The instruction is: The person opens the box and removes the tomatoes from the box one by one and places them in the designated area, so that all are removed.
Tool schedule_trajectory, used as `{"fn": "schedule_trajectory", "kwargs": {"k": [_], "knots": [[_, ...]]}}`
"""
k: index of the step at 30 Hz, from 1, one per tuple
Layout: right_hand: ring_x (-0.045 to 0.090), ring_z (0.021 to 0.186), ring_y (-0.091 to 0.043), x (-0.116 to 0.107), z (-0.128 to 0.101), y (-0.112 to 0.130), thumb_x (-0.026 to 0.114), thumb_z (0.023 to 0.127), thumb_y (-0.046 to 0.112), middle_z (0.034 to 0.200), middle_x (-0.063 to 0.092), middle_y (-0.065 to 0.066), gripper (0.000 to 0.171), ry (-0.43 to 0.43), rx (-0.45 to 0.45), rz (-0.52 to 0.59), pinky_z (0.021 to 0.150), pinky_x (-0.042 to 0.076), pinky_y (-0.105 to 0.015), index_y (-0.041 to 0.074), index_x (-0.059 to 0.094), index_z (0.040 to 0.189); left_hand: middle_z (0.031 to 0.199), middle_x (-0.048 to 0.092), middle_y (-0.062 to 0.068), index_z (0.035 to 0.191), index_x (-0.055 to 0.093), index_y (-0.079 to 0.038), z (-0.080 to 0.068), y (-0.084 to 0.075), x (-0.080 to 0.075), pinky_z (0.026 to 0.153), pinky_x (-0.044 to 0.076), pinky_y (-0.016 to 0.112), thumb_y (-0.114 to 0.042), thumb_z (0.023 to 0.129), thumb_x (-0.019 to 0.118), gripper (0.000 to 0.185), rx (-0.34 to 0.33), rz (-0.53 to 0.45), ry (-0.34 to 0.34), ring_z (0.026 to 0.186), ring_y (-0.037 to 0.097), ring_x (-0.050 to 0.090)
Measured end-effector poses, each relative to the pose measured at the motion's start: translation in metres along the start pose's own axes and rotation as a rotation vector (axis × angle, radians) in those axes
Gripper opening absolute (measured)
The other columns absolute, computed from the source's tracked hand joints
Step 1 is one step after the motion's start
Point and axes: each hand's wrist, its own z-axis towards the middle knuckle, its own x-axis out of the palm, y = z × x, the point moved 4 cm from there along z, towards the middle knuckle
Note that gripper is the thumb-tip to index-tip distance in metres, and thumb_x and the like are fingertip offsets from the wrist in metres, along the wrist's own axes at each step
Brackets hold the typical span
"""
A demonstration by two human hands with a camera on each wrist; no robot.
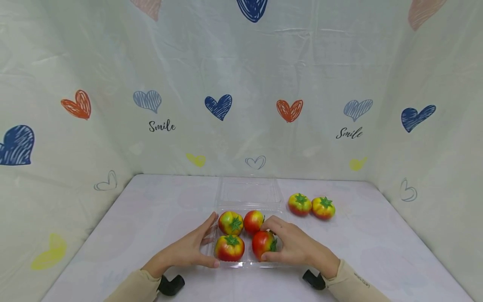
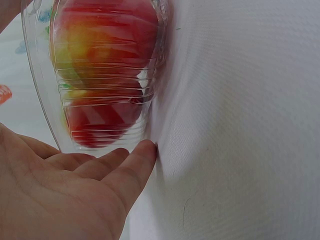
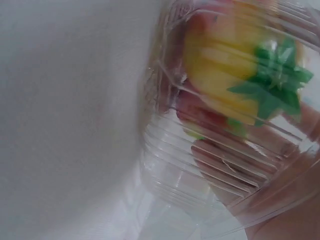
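A clear plastic clamshell box (image 1: 247, 264) lies on the table with its lid (image 1: 249, 191) folded back. Inside are two red-and-yellow tomatoes on the left, an upper (image 1: 230, 222) and a lower (image 1: 229, 248), plus one at the back right (image 1: 253, 221). My right hand (image 1: 292, 243) grips another tomato (image 1: 263, 244) in the front right of the box, thumb in front and fingers behind; its green leafy top (image 3: 277, 80) shows through the ribbed wall in the right wrist view. My left hand (image 1: 188, 247) rests along the box's left side, its fingers (image 2: 132, 172) fairly straight against the wall.
Two more yellow-red tomatoes, one on the left (image 1: 299, 204) and one on the right (image 1: 323, 208), sit side by side on the white table (image 1: 358, 251), right of the box. A curtain (image 1: 256, 63) printed with hearts hangs behind and at both sides.
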Motion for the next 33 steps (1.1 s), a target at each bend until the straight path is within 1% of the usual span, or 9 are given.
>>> {"fn": "schedule_trajectory", "kwargs": {"k": [3,7,11,18,23,28,33], "knots": [[0.053,0.101,-0.004,0.001,0.000,-0.001,0.068,0.080,0.057,0.113,0.050,0.020,0.047,0.018,0.024,0.000,0.090,0.051,-0.035,0.035,0.050,0.118,0.159,0.003,0.016,0.154,-0.003,-0.009,0.000,0.000,0.000,0.105,0.038,0.043,-0.030,0.073,0.083,0.120,-0.003,-0.001,0.000,0.137,0.036,0.034],[0.052,0.101,-0.004,0.001,0.000,-0.001,0.070,0.080,0.053,0.114,0.050,0.019,0.048,0.030,0.029,0.024,0.090,0.051,-0.034,0.034,0.050,0.119,0.159,0.003,0.016,0.154,-0.003,-0.009,0.000,0.000,0.000,0.105,0.039,0.043,-0.031,0.073,0.083,0.120,-0.005,0.003,0.000,0.136,0.037,0.035],[0.053,0.101,-0.005,0.000,0.001,-0.001,0.071,0.080,0.050,0.114,0.051,0.017,0.049,0.044,0.037,0.060,0.090,0.052,-0.032,0.032,0.047,0.119,0.159,0.004,0.016,0.154,-0.003,-0.008,0.000,-0.001,0.000,0.104,0.039,0.044,-0.031,0.073,0.083,0.120,-0.008,0.009,-0.002,0.136,0.037,0.035],[0.053,0.100,-0.008,-0.002,0.000,-0.002,0.072,0.080,0.050,0.112,0.053,0.014,0.049,0.058,0.074,0.134,0.088,0.053,-0.038,0.029,0.045,0.116,0.160,0.004,0.015,0.154,-0.003,-0.009,-0.001,-0.001,0.000,0.105,0.039,0.044,-0.032,0.074,0.082,0.119,-0.020,-0.009,0.005,0.137,0.037,0.033],[0.052,0.099,-0.006,-0.004,-0.001,-0.002,0.073,0.079,0.048,0.111,0.053,0.016,0.048,0.042,0.064,0.128,0.089,0.052,-0.037,0.032,0.045,0.115,0.160,0.004,0.015,0.154,-0.003,-0.009,-0.001,-0.001,0.000,0.104,0.039,0.044,-0.032,0.074,0.082,0.118,-0.022,-0.015,0.009,0.136,0.037,0.034],[0.051,0.099,-0.004,-0.010,-0.002,-0.001,0.074,0.079,0.045,0.110,0.051,0.019,0.046,0.013,0.033,0.152,0.090,0.051,-0.034,0.033,0.046,0.113,0.160,0.004,0.015,0.154,-0.003,-0.010,0.000,-0.001,0.000,0.104,0.040,0.044,-0.033,0.074,0.082,0.119,-0.026,-0.010,0.007,0.136,0.037,0.034],[0.051,0.099,-0.004,-0.017,-0.003,-0.002,0.075,0.079,0.038,0.110,0.051,0.019,0.044,-0.039,-0.039,0.151,0.089,0.050,-0.029,0.032,0.047,0.113,0.160,0.005,0.015,0.154,-0.003,-0.011,0.000,0.000,0.000,0.103,0.041,0.044,-0.033,0.074,0.082,0.119,-0.030,-0.005,0.005,0.135,0.037,0.037]]}}
